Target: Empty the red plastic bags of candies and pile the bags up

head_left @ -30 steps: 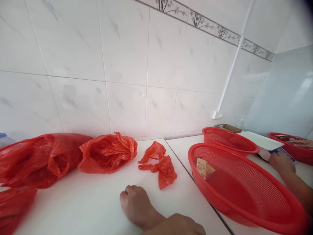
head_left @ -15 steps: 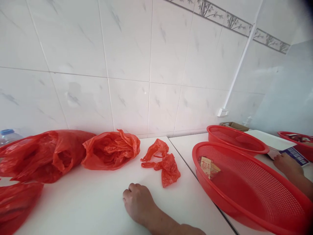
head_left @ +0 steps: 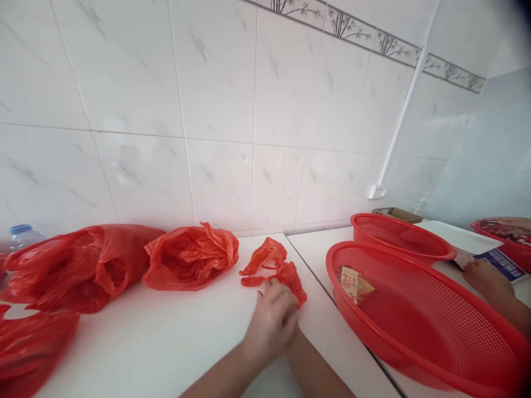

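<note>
My left hand [head_left: 269, 320] and my right hand [head_left: 293, 327] are together over the white table, just in front of a small crumpled red plastic bag [head_left: 295, 276]. The left hand is in front with its fingers curled in, and what they hold, if anything, is hidden. Most of my right hand lies behind the left, so its fingers do not show. The left hand overlaps the near edge of the small bag in view; I cannot tell whether it touches it. Farther left sits a bunched red plastic bag [head_left: 191, 257] with its mouth gaping.
Larger red bags [head_left: 78, 265] fill the left side, near a blue-capped bottle [head_left: 22, 235]. A red perforated basket [head_left: 398, 320] holding yellowish packets [head_left: 352, 283] stands right, with another red basket [head_left: 402, 237] behind. Another person's hand [head_left: 487, 276] is beside a white scale [head_left: 500, 264].
My left hand has come into view from below and joined my right hand. The right hand, a closed fist on the table before, has moved up and right towards the small bag.
</note>
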